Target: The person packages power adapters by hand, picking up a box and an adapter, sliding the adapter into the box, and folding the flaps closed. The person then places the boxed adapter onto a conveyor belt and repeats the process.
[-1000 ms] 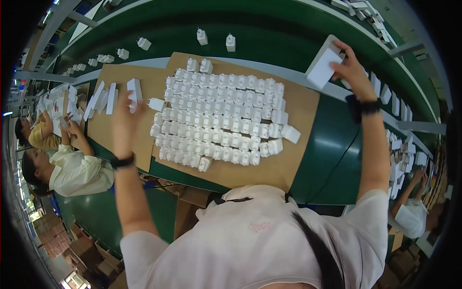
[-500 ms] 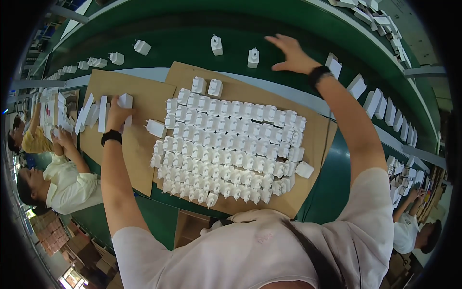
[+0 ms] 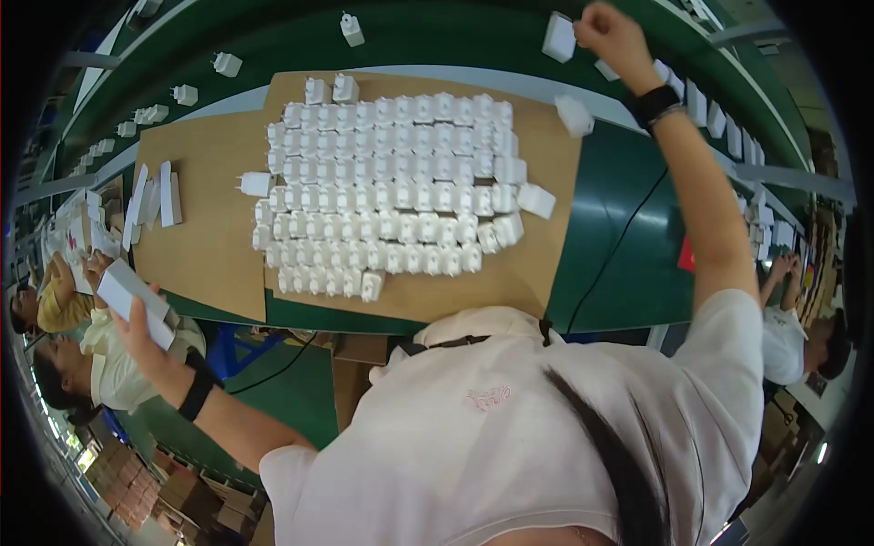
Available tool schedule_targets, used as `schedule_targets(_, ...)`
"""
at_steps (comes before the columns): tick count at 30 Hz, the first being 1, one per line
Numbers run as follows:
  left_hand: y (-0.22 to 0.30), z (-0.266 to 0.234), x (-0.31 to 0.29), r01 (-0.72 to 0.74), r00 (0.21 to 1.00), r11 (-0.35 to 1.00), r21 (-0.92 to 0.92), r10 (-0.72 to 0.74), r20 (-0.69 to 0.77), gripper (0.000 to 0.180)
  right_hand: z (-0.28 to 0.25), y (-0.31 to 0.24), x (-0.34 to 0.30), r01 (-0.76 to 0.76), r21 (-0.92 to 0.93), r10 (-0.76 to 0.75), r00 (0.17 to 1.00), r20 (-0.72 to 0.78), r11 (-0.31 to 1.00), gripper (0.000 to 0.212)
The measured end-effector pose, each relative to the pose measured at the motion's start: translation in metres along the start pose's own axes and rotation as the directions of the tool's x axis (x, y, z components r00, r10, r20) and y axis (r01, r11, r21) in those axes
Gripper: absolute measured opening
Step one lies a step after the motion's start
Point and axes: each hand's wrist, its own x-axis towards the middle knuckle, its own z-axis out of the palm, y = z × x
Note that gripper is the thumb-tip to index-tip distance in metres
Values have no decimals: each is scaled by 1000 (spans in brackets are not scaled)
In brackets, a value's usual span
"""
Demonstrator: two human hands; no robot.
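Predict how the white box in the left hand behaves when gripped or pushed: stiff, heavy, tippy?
Probably stiff: the white box shows flat faces and straight edges in the left hand. Likely fairly light, since one hand holds it up, though any contents are hidden. Long and slim, it could tip if stood on end.

Packed rows of white chargers (image 3: 387,182) choke middle, no gap I can see for fingers. Roomier lane right, over green tabletop (image 3: 628,287), but black cable (image 3: 622,238) cuts across. Left, bare brown cardboard (image 3: 218,246) gives passage between rows and thin white boxes (image 3: 148,205), though one plug (image 3: 254,184) juts in. Co-worker (image 3: 109,364) crowds far left.
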Motion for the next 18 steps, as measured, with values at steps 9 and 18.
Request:
schedule_targets(9, -33, 28, -106, -29, 999, 995, -99, 27, -27, 62, 90, 97, -276, -274, -186, 220, 939, -264, 944, 45)
schedule_targets(18, -31, 47, -136, 11, 1000, 984, -177, -8, 18, 63, 5, 127, -334, -767, -361, 503, 627, -594, 530, 55)
